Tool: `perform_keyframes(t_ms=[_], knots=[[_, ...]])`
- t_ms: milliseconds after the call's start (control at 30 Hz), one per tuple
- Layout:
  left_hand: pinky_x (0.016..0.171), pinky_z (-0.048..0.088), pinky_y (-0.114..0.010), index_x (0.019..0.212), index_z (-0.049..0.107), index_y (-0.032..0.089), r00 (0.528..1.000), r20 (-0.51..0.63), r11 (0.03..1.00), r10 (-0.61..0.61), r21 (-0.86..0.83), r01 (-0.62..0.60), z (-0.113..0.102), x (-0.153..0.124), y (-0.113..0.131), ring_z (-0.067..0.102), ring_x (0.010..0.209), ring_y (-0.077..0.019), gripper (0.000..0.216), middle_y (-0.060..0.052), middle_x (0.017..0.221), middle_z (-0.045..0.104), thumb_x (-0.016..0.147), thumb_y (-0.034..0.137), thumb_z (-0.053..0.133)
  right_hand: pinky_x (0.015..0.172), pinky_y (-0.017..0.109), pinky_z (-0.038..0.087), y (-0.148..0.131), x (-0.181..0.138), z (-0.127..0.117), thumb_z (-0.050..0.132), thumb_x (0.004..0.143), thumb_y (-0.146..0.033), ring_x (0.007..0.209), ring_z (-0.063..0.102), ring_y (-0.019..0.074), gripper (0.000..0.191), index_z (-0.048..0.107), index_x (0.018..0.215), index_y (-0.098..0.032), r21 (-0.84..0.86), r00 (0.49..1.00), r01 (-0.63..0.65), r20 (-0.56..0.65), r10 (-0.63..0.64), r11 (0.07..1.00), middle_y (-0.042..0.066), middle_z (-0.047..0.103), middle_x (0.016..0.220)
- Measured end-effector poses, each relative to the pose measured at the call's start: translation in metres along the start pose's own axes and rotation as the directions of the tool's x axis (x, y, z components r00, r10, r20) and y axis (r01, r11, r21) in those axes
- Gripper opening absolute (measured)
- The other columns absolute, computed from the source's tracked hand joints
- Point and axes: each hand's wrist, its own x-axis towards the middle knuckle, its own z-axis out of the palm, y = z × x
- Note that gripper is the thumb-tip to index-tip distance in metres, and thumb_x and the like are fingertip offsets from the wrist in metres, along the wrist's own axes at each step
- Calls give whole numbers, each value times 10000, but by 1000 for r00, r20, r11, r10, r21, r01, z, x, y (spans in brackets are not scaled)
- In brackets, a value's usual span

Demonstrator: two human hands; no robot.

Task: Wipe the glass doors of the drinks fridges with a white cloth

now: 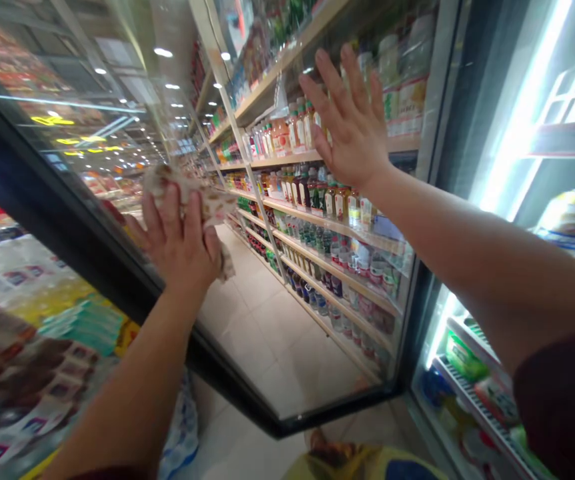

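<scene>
An open glass cooler door point(267, 280) with a black frame stands in front of me, and shelves of bottles show through it. My left hand point(180, 243) presses a patterned beige cloth point(202, 200) flat against the glass, fingers stretched over the cloth. My right hand point(350, 117) lies flat on the upper part of the glass, fingers spread, holding nothing.
To the right the lit cooler interior point(497, 373) holds packaged goods on wire racks. Through the glass, long store shelves of drinks point(327, 200) line a tiled aisle point(272, 333). Packaged goods point(27, 320) show at the left. Ceiling lights reflect in the glass.
</scene>
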Motion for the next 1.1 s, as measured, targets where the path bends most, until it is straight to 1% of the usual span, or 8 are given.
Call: perform_keyframes(t_ms=[67, 233, 467, 533, 700, 833, 933, 1100], knots=[[1318, 10, -622, 1679, 234, 264, 1000, -30, 1000, 3, -20, -4, 5, -11, 18, -17, 1608, -321, 720, -31, 1731, 122, 1023, 314, 528, 1351, 489, 139, -1, 0, -2, 138, 1012, -464, 1634, 104, 173, 646, 223, 1650, -421, -40, 1000, 11, 2, -11, 999, -150, 125, 1713], [1333, -121, -457, 1669, 187, 392, 900, 143, 905, 413, -176, -387, 12, -37, 46, 171, 1581, -200, 761, 15, 1616, 407, 1016, 234, 544, 1349, 545, 117, -4, 1, -5, 255, 995, -437, 1633, 84, 151, 652, 152, 1632, -524, -75, 999, -23, 34, 26, 997, -198, 164, 1692], [1305, -139, -596, 1685, 198, 314, 995, 22, 991, -95, -90, 96, -3, -2, 18, -15, 1590, -352, 696, 4, 1727, 83, 1049, 377, 474, 1345, 513, 130, -2, 2, -2, 217, 993, -446, 1629, 34, 124, 651, 182, 1641, -490, -44, 1000, -21, 20, 22, 999, -195, 116, 1698], [1304, -153, -578, 1698, 114, 279, 998, 66, 995, -3, -104, 9, 2, -17, 34, -60, 1581, -337, 765, -42, 1723, 47, 1042, 362, 499, 1342, 519, 131, -1, 2, 0, 238, 980, -455, 1623, 6, 96, 651, 161, 1618, -557, -12, 999, -36, 24, 36, 999, -245, 106, 1680], [1322, -123, -357, 1654, 181, 474, 927, 205, 944, 315, -173, -283, 10, -37, 52, 200, 1570, -173, 760, 54, 1621, 399, 1027, 285, 568, 1353, 464, 138, 1, 1, 2, 173, 1012, -462, 1629, 63, 118, 624, 205, 1634, -495, -48, 1000, -4, -11, 4, 999, -206, 94, 1702], [1292, -158, -549, 1681, 209, 319, 998, 64, 998, 25, -65, -20, 1, -10, 22, 35, 1604, -298, 682, -40, 1712, 193, 1058, 341, 485, 1341, 499, 180, 3, 1, 6, 206, 1032, -445, 1630, 139, 176, 604, 247, 1634, -451, -48, 998, 26, -55, -28, 999, -153, 162, 1710], [1294, -82, -611, 1669, 275, 208, 983, -5, 981, -186, -59, 185, 4, -15, 27, 4, 1600, -358, 634, -73, 1728, 128, 1081, 392, 426, 1326, 560, 186, 5, 2, 10, 211, 1041, -436, 1621, 190, 245, 606, 302, 1635, -360, -4, 995, 53, -80, -53, 999, -86, 223, 1712], [1324, -70, -524, 1635, 371, 264, 952, 138, 956, 272, -154, -251, 20, -55, 66, 120, 1597, -270, 596, -95, 1631, 384, 1067, 351, 529, 1351, 514, 153, 7, 1, 10, 202, 1040, -459, 1626, 168, 200, 596, 296, 1627, -423, 65, 996, 56, -69, -52, 996, -130, 214, 1704]])
